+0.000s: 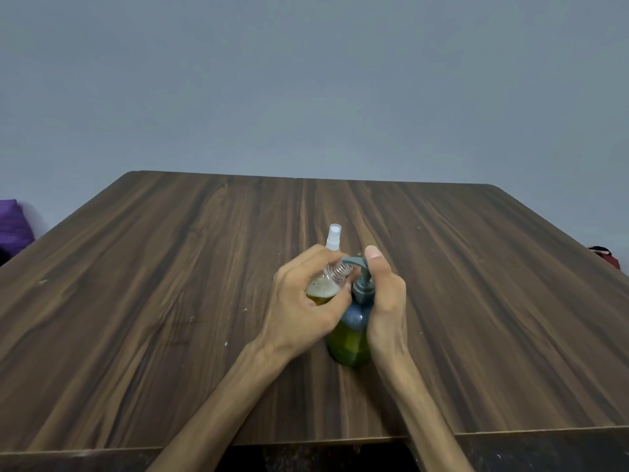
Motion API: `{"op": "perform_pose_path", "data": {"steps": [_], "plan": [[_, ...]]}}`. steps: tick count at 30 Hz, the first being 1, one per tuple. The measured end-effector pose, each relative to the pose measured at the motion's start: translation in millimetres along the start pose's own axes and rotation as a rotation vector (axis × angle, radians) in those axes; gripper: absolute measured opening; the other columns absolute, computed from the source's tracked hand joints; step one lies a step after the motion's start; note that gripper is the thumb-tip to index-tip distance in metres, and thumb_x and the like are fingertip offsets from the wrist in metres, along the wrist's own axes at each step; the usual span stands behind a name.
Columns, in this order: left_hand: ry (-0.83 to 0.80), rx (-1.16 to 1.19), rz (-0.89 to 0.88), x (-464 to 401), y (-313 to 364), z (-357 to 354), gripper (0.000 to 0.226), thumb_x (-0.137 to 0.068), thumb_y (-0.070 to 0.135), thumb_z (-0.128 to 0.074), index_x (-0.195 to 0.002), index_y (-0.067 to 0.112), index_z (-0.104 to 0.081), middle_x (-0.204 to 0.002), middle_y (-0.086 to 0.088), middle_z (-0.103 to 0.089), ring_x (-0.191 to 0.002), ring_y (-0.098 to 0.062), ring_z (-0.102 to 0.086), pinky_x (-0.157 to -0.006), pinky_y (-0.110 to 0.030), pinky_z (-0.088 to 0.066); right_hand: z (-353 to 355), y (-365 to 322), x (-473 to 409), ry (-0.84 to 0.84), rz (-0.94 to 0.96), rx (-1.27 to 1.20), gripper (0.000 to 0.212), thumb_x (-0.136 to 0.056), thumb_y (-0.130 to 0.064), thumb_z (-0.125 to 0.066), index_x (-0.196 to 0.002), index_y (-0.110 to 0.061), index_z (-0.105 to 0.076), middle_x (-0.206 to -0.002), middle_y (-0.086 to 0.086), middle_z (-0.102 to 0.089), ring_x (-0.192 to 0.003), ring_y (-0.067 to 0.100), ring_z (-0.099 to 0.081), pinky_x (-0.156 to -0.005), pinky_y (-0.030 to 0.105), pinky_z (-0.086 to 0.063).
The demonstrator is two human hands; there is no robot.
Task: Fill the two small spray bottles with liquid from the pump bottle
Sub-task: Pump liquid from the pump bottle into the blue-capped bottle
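Observation:
A green pump bottle (350,342) with a grey pump head (360,277) stands on the wooden table (170,301). My right hand (386,301) wraps around its neck, thumb raised beside the pump top. My left hand (306,301) grips a small clear spray bottle (326,282), tilted, its open threaded neck under the pump spout. Yellowish foamy liquid shows in it. Behind my left hand stands a second small spray bottle (333,237) with a white spray cap, its body hidden.
A purple object (12,223) lies beyond the table's left edge, and a red and black item (606,255) sits off the right edge. A grey wall rises behind the table.

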State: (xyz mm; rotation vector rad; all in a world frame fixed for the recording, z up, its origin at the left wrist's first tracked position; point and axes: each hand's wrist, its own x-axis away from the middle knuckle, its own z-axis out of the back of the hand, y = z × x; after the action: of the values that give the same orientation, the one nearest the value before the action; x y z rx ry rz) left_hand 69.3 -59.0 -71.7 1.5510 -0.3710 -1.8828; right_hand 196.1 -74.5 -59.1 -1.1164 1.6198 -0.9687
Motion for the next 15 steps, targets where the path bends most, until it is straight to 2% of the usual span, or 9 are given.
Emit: {"op": "perform_pose_path", "data": {"steps": [2, 5, 8, 11, 15], "plan": [[0.011, -0.011, 0.0, 3.4, 4.2, 4.5, 0.015, -0.088, 0.007, -0.076, -0.103, 0.006, -0.076, -0.096, -0.001, -0.072, -0.087, -0.021, -0.072, -0.074, -0.044, -0.059, -1.2, -4.8, 7.0, -0.027, -0.072, -0.073, 0.044, -0.09, -0.048, -0.065, -0.08, -0.007, -0.077, -0.091, 0.026, -0.076, -0.089, 0.039, -0.076, -0.083, 0.049, -0.061], [0.048, -0.043, -0.014, 8.3, 11.4, 8.0, 0.011, -0.087, 0.011, -0.073, -0.098, 0.007, -0.076, -0.093, 0.0, -0.072, -0.085, -0.021, -0.071, -0.073, -0.044, -0.057, -2.6, -9.5, 16.3, -0.089, -0.115, -0.105, 0.036, -0.081, -0.053, -0.07, -0.079, -0.018, -0.08, -0.092, 0.015, -0.077, -0.092, 0.027, -0.075, -0.086, 0.046, -0.057], [0.077, -0.07, 0.01, 11.4, 20.1, 9.7, 0.009, -0.085, 0.007, -0.075, -0.094, 0.007, -0.076, -0.091, 0.0, -0.071, -0.082, -0.02, -0.07, -0.071, -0.046, -0.056, -5.8, -9.9, 23.0, -0.067, -0.077, -0.021, 0.036, -0.089, -0.049, -0.065, -0.07, -0.022, -0.079, -0.08, 0.008, -0.076, -0.081, 0.022, -0.073, -0.08, 0.043, -0.056], [0.084, -0.117, 0.013, 14.6, 23.3, 11.7, 0.009, -0.082, 0.007, -0.077, -0.091, 0.008, -0.075, -0.088, 0.002, -0.071, -0.081, -0.02, -0.07, -0.07, -0.046, -0.055, -8.2, -12.4, 28.6, -0.043, -0.054, 0.088, 0.055, -0.106, -0.028, -0.054, -0.055, -0.036, -0.074, -0.059, -0.008, -0.068, -0.058, 0.001, -0.064, -0.062, 0.024, -0.053], [0.088, -0.093, 0.038, 19.2, 24.5, 14.3, 0.014, -0.085, 0.018, -0.072, -0.094, 0.007, -0.074, -0.089, 0.001, -0.071, -0.08, -0.019, -0.07, -0.07, -0.046, -0.056, -8.6, -15.7, 34.1, -0.053, -0.04, 0.083, 0.063, -0.108, -0.022, -0.052, -0.05, -0.037, -0.072, -0.054, -0.01, -0.065, -0.052, -0.001, -0.061, -0.056, 0.019, -0.051]]}}
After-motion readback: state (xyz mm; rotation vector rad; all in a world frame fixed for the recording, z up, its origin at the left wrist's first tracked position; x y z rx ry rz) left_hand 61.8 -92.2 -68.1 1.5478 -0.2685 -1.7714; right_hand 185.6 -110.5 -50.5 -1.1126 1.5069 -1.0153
